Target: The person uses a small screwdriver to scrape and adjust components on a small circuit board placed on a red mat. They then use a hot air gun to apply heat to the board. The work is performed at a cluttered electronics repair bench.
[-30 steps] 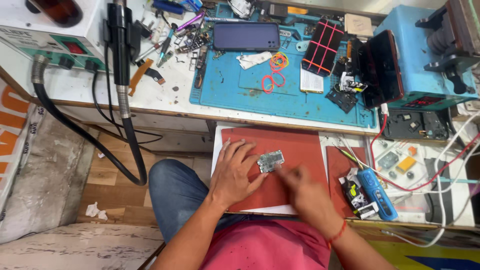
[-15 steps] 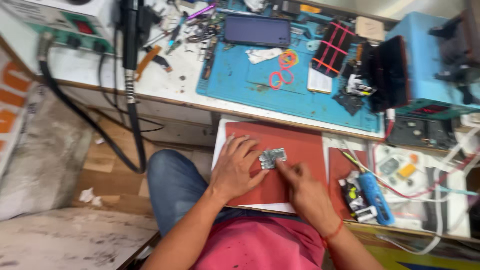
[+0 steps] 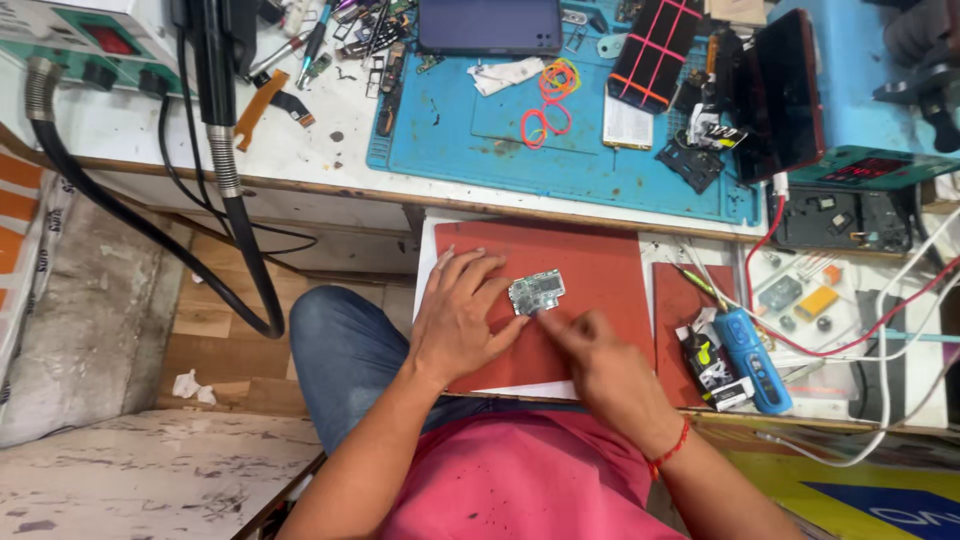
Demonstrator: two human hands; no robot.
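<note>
- Down on the red mat (image 3: 590,262) I see a small circuit board (image 3: 536,291).
- I rest my left hand (image 3: 460,320) flat, fingers spread, beside the board's left edge.
- I touch its lower edge with my right hand (image 3: 600,365), forefinger out, the rest curled.
- Nearby right lies a blue tool (image 3: 752,357).

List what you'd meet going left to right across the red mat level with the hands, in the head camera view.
Left hand → small circuit board → right hand → blue handheld tool.
</note>
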